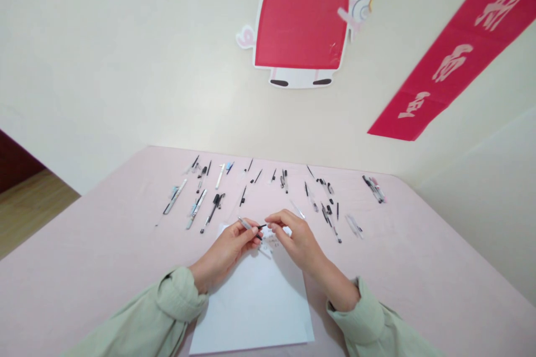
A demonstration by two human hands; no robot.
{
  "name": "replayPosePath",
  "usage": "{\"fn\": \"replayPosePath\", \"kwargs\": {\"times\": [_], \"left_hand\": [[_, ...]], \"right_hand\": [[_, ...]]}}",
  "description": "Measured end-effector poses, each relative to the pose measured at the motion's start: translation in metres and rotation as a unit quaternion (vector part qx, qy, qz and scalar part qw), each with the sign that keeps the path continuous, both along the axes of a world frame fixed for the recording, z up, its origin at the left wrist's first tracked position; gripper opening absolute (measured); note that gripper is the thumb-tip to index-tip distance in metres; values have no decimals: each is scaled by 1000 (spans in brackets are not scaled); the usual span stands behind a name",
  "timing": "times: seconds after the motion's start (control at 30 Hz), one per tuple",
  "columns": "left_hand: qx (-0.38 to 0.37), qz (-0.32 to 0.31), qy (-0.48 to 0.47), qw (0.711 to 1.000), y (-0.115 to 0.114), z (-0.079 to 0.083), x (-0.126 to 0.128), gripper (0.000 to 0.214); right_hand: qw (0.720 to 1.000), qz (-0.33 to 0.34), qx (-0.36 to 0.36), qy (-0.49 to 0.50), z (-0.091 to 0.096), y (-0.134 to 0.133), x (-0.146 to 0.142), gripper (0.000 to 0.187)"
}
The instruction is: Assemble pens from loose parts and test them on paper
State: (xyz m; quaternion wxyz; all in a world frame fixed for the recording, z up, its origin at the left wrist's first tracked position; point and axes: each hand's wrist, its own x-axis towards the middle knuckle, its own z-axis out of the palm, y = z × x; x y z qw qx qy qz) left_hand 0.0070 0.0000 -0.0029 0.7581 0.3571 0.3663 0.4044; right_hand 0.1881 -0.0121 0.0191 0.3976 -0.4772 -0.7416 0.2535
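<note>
My left hand [230, 245] is closed on a slim pen barrel [244, 223], grey at its upper end, held slanting over the paper. A short thin black piece [262, 226] sticks out from the left fingertips toward my right hand [296, 237]. The right thumb and forefinger are bent in a pinch at the end of that black piece; whether they grip it is too small to make out. Below both hands lies a stack of white paper [251, 307], with small handwriting near its top edge. A pale slim pen part [264, 253] rests on the sheet under the left fingers.
Several pens and pen parts lie in small groups across the pink tablecloth [125, 268], among them white pens [175, 196], black pens [213, 212], clear barrels [354, 226] and a cluster at right [373, 188]. A wall with a red cartoon cutout [301, 22] rises behind.
</note>
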Motion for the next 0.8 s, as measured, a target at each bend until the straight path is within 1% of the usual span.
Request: {"fn": "replayPosePath", "kwargs": {"times": [0.23,0.43,0.57,0.67,0.8], "left_hand": [[14,-5,11,1000,1,-2,0,20],[22,-7,19,1000,1,-1,1,19],[29,-11,24,999,0,1,1,18],[31,-10,28,999,1,-1,1,17],[29,-17,29,999,2,-4,0,19]], "right_hand": [[1000,12,-12,-8,1,-1,-2,15],[998,2,-46,35,-1,-2,-7,6],[999,13,-40,33,-3,-3,-9,9],[999,11,-31,26,-4,-3,-9,12],[999,13,-29,27,-4,-4,-9,12]]}}
